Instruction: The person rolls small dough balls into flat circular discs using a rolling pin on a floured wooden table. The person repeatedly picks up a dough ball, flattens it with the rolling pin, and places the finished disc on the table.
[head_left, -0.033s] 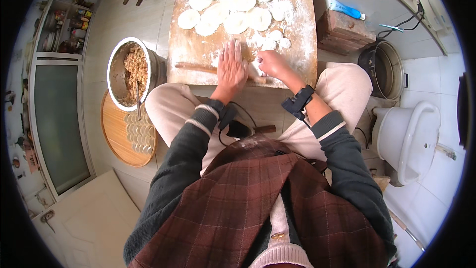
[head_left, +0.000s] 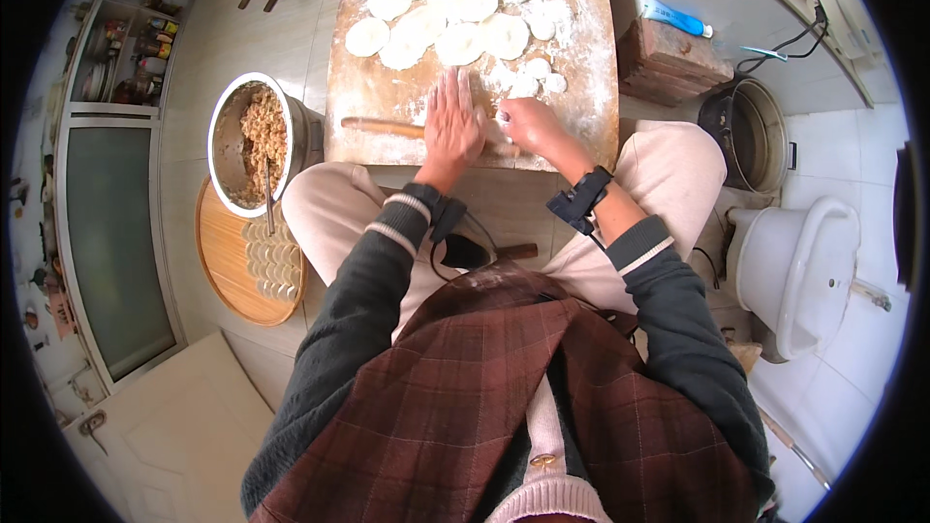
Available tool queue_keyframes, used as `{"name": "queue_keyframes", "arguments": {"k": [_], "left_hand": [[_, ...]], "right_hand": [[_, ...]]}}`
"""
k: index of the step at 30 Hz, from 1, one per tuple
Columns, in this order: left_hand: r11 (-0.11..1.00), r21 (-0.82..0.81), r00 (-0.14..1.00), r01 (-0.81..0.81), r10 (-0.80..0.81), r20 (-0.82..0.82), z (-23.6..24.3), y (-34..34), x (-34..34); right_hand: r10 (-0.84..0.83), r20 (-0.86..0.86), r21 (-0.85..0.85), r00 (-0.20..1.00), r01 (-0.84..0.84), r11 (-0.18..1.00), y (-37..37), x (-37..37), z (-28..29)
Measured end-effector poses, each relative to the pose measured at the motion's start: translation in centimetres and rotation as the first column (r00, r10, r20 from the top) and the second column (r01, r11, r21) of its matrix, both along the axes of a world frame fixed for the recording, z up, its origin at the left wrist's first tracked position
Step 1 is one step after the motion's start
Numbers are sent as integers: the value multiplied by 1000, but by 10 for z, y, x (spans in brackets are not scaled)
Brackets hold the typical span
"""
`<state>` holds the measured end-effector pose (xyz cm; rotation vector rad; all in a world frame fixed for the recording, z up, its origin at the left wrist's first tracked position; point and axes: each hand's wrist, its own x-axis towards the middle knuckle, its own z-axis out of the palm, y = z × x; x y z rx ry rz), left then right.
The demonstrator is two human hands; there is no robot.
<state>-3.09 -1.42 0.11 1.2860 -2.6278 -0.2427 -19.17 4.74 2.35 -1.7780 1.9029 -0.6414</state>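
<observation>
On a floured wooden board, my left hand lies flat with straight fingers across a thin wooden rolling pin, pressing on it from above. To its right, my right hand is closed, its fingers pinching the edge of a dough wrapper by the pin's right part. Most of this wrapper is hidden and smeared by motion. Beyond my hands, several round flat wrappers lie overlapping. Small flour-dusted dough pieces sit just past my right hand.
Left of the board stands a bowl of filling with a spoon handle. Below it, a round tray carries rows of dumplings. Bricks, a blue tube and a dark pot are at the right.
My left hand and the rolling pin have shifted slightly away from me. The right hand stays at the wrapper with hardly any movement.
</observation>
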Motion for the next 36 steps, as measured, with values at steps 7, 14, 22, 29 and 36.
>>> {"name": "queue_keyframes", "arguments": {"k": [7, 14, 22, 29, 36], "left_hand": [[997, -29, 996, 78, -79, -35, 14, 8, 5], [994, -105, 987, 32, -48, -152, 9, 1, -4], [998, -11, 998, 54, -54, -35, -4, 5, 4], [995, -102, 987, 0, -17, -161, 3, 0, -7], [998, 11, 996, 64, -65, 62, 4, 7, 2]], "right_hand": [[-38, 47, -47, 998, 40, 998, -1, -7, -9], [14, -74, -39, 997, -17, 999, 1, -2, -8], [-134, 208, 200, 969, 92, 975, -2, -12, 0], [11, -138, -118, 990, -28, 993, 1, -1, -2], [-221, 349, 457, 911, 41, 889, -5, -14, 8]]}}
